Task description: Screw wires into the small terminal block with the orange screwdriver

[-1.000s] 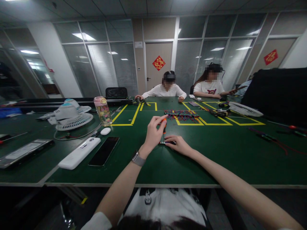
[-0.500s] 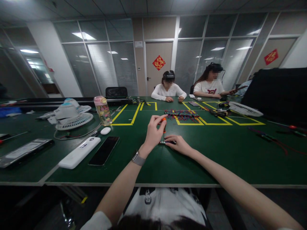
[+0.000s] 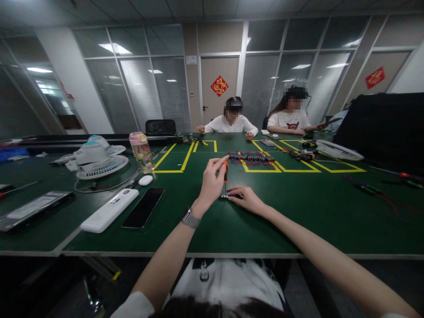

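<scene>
Orange-handled screwdriver point(image 3: 225, 173), L hand point(image 3: 212, 183)
</scene>
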A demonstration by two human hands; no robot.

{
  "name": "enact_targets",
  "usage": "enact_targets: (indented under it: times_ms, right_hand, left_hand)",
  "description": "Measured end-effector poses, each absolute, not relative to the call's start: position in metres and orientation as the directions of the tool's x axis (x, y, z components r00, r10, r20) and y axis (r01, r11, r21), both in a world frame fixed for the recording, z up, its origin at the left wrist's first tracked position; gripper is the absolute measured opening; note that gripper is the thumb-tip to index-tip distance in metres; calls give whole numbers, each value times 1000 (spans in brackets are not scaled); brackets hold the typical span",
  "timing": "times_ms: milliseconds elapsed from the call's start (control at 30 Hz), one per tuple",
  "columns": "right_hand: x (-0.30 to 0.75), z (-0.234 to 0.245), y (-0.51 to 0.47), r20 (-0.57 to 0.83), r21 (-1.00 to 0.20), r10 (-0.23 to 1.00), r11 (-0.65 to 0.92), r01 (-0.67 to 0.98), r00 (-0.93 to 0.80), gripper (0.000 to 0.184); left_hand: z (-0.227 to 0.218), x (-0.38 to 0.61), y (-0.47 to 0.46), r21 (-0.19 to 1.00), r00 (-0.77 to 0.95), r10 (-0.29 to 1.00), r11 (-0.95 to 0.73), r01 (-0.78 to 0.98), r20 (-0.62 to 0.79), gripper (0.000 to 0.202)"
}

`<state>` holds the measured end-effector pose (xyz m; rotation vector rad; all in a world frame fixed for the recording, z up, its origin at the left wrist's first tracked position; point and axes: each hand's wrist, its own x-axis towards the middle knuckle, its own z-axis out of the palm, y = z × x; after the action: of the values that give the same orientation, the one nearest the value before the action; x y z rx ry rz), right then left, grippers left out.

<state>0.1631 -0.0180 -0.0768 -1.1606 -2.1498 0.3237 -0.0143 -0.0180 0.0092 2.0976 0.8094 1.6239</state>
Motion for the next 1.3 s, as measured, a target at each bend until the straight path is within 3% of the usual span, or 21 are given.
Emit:
enact_targets:
  times_ms: [367, 600, 867, 1100, 1300]
  right_hand:
    - [164, -80, -16, 448, -490, 808, 580, 651, -383, 19]
    - [164, -79, -17, 448, -493, 809, 578, 650, -380, 19]
    - [164, -79, -17, 452, -484, 805, 584, 652, -385, 19]
    - [164, -79, -16, 460, -488, 801, 589, 645, -384, 19]
    - [164, -79, -16, 451, -487, 805, 584, 650, -386, 18]
  left_hand:
    - [7, -14, -16, 581, 152, 626, -773, 254, 765, 24]
    - [7, -13, -15, 572, 212, 606, -795, 202, 767, 34]
    - [6, -13, -16, 540, 115, 593, -785, 305, 797, 22]
    - [8, -13, -15, 540, 151, 588, -798, 266, 795, 30]
    - [7, -13, -16, 518, 130, 573, -799, 305, 809, 24]
